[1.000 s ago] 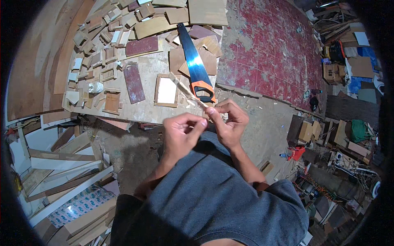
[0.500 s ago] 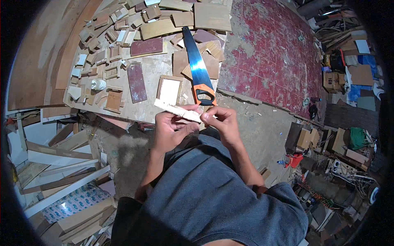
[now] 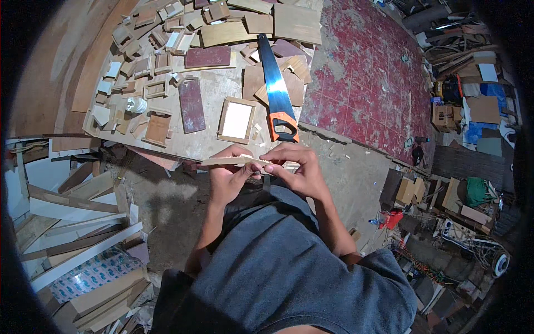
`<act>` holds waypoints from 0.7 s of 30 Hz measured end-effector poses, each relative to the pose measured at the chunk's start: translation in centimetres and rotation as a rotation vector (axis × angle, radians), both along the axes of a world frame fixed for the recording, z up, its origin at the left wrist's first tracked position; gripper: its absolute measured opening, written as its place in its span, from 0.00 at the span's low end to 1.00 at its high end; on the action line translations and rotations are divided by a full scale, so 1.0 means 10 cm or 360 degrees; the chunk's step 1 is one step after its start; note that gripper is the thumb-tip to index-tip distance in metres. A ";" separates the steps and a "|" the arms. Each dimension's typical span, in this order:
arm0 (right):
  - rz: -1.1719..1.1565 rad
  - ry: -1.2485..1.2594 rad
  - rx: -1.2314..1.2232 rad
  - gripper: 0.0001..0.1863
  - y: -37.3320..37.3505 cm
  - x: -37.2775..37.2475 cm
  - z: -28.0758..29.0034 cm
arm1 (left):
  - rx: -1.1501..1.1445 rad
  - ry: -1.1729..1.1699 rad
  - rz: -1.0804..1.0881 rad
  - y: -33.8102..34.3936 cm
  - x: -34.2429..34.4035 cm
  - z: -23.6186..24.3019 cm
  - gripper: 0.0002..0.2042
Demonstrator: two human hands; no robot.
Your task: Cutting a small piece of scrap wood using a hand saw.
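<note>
Between both hands, close in front of my body, is a thin pale piece of wood with a ragged edge. My left hand grips it from the left, thumb and fingers closed on it. At its right end my right hand pinches it, thumb near the left thumb. Just beyond the hands lies a handsaw with an orange and black handle, its blade pointing away. Left of the saw rests a small wooden frame with a white panel. Small wood chips lie between them.
The worktable carries dark red boards, several small wooden box frames and a white spiral bulb. Offcuts pile up at lower left. A worn red floor spreads to the right, with cluttered tools and boxes beyond.
The piece of wood has been turned, so it now shows more edge-on and lies nearly level. My right hand has closed further over its end. The whole view has shifted slightly.
</note>
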State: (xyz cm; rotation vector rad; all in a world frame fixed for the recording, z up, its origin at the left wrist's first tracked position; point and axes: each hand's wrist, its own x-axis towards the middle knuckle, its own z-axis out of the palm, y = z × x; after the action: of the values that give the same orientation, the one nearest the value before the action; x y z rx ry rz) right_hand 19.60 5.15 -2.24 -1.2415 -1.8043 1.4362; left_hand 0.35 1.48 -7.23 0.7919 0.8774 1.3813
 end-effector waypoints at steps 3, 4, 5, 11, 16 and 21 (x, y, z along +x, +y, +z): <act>0.0014 0.0161 -0.0222 0.13 -0.01 -0.14 0.07 | 0.0039 0.0266 -0.0121 0.00 -0.20 0.00 0.12; 0.0014 0.0155 -0.0227 0.13 -0.03 -0.15 0.04 | 0.0051 0.0264 -0.0159 -0.01 -0.24 -0.03 0.12; 0.0031 0.0275 -0.0332 0.11 -0.05 -0.15 -0.03 | 0.0064 0.0263 -0.0197 -0.02 -0.27 -0.05 0.11; 0.0102 0.0519 -0.0839 0.09 -0.11 -0.14 -0.15 | 0.0040 0.0565 -0.0500 -0.01 -0.44 0.06 0.10; 0.0160 0.0611 -0.0837 0.06 -0.20 -0.09 -0.21 | -0.0039 0.0459 -0.0577 -0.03 -0.35 0.12 0.09; -0.0028 0.0806 -0.0879 0.05 -0.32 -0.05 -0.25 | -0.0047 0.0322 -0.0471 -0.08 -0.28 0.08 0.09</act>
State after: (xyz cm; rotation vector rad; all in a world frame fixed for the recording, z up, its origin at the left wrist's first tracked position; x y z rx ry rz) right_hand 19.07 1.96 -4.72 -0.9905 -1.0918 2.0946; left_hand -2.50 0.65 -6.47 1.0082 0.8931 1.0394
